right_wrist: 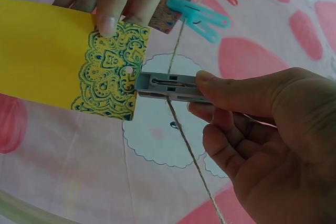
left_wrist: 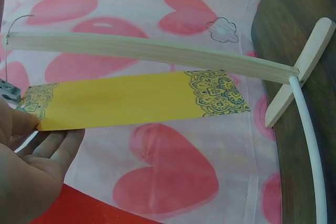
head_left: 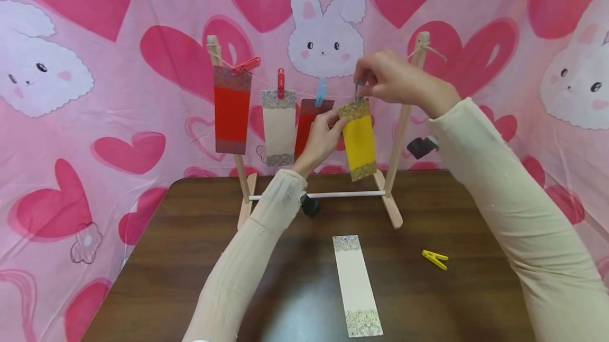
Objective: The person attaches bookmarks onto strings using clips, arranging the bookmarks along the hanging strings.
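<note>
My left hand (head_left: 320, 140) pinches a yellow paper card (head_left: 360, 144) near its upper left corner, thumb in front and fingers behind. The card has dark lacy patterned bands at both ends and hangs slightly tilted. With thumb and fingers my right hand (head_left: 391, 79) pinches the tail end of a grey clothespin (right_wrist: 168, 86). In the right wrist view its tip lies at the card's patterned top edge, beside a small punched hole, and the twine (right_wrist: 191, 150) crosses at the clothespin. The left wrist view shows the card's length beside a wooden post (left_wrist: 157, 51).
On the line hang a red card (head_left: 231, 114) and a white card (head_left: 279, 130) with red clothespins, and another red card (head_left: 304, 125) with a blue clothespin (head_left: 321, 92). A white patterned card (head_left: 354, 278) and a yellow clothespin (head_left: 435, 259) lie on the brown table (head_left: 190, 257).
</note>
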Demonstrator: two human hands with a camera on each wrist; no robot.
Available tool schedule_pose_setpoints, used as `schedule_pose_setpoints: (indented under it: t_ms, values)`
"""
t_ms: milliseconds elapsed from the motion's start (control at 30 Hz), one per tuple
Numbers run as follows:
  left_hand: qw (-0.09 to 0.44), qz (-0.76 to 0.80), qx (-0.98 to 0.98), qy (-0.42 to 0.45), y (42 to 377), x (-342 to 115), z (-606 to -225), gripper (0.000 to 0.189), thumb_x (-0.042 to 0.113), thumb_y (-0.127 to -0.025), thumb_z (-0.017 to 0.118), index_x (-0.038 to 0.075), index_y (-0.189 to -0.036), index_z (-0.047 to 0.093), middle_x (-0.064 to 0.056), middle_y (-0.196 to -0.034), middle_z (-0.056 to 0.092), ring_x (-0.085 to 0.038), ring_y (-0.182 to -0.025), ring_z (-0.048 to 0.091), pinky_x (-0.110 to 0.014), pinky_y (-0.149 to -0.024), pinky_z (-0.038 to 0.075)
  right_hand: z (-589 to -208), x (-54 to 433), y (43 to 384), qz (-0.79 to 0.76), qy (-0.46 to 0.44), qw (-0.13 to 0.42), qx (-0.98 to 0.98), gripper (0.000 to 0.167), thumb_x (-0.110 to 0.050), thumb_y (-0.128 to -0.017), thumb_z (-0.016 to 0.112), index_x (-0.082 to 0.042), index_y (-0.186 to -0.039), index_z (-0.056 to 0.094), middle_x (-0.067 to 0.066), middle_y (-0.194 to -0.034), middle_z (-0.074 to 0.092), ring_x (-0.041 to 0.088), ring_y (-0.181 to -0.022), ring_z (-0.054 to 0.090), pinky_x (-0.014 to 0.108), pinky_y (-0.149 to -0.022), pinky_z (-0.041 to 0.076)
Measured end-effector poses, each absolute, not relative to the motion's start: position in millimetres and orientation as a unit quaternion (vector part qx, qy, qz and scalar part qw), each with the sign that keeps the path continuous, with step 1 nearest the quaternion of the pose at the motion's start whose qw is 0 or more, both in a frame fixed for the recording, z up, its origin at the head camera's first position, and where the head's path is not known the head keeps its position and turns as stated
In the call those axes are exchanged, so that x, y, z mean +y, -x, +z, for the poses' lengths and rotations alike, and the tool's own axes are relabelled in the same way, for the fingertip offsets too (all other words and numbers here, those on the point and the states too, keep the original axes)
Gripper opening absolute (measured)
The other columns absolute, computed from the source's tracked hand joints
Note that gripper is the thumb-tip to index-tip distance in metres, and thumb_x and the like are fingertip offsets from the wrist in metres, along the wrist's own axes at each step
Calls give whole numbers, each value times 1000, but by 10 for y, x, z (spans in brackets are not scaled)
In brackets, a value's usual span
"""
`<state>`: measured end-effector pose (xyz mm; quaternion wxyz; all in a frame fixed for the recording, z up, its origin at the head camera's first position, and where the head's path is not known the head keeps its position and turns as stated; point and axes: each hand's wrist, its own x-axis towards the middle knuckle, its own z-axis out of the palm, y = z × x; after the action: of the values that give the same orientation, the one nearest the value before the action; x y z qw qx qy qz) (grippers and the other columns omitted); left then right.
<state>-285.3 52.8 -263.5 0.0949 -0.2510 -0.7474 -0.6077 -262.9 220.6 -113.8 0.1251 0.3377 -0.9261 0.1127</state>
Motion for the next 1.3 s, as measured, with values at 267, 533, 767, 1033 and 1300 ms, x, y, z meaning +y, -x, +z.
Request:
schedule_pose_setpoints:
  t_ms: [267, 533, 767, 1033, 1300]
  values:
    - [101, -594, -747, 280, 2826, 497, -2617, 32, 14, -102, 57, 5, -132, 62, -10, -122, 68, -18, -104, 66, -29, -89, 55, -1149, 2176, 2603, 119, -340, 112, -926, 17, -3, -90, 71, 3, -105, 66, 16, -96, 66, 25, -81, 56, 40, -80, 56]
    - [94, -598, -745, 279, 2809, 484, -2583, 33, 16, -102, 56, 5, -133, 61, -9, -123, 67, -17, -103, 64, -29, -92, 54, -1171, 2160, 2605, 128, -336, 97, -928, 20, -3, -90, 70, 2, -110, 68, 17, -102, 68, 27, -86, 60, 43, -85, 56]
    - [78, -594, -751, 279, 2805, 497, -2577, 32, 16, -103, 55, 6, -132, 61, -10, -114, 67, -26, -96, 58, -30, -88, 54, -1197, 2179, 2608, 131, -336, 99, -927, 25, -4, -91, 70, 3, -115, 69, 19, -104, 69, 28, -87, 61, 44, -84, 57]
    - [80, -579, -764, 273, 2760, 453, -2636, 32, 16, -103, 55, 3, -133, 60, -14, -120, 66, -24, -105, 62, -28, -91, 52, -1289, 2188, 2601, 145, -327, 118, -926, 31, -4, -91, 70, 6, -121, 67, 22, -108, 70, 32, -91, 66, 47, -85, 57]
    - [39, -581, -768, 268, 2598, 228, -2863, 34, 15, -102, 57, 8, -135, 57, -7, -131, 63, -18, -118, 61, -32, -100, 49, -1405, 2233, 2505, 155, -323, 147, -922, 42, -4, -92, 69, 4, -132, 59, 22, -111, 68, 34, -96, 67, 48, -85, 57]
